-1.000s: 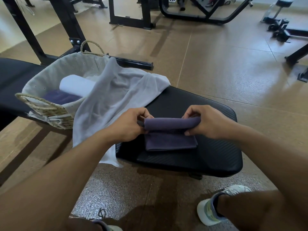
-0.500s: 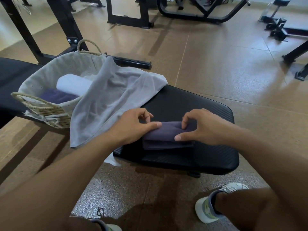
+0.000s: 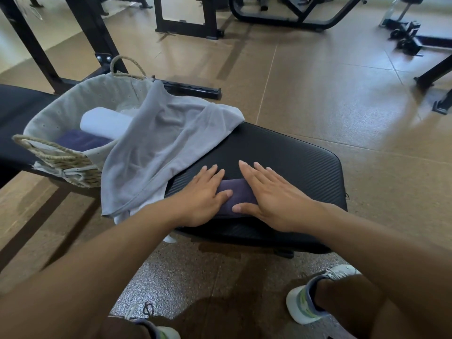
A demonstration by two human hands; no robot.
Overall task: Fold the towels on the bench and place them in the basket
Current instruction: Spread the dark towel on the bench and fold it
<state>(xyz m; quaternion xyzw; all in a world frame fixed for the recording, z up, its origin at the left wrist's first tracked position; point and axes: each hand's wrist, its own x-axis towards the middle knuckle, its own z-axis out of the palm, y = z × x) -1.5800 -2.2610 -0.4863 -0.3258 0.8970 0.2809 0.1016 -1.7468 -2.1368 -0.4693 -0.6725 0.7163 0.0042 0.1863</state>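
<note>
Your flat left hand and right hand pressed the soft, light purple towel; pinching its folded edges looked best

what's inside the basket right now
In the basket lie a white rolled towel and a purple towel. The grey towel draped over its rim hides the rest.

both hands press flat on a folded purple towel on the black bench: left hand on its left part, right hand on its right. a grey towel drapes from the woven basket at left, which holds a white roll.
</note>
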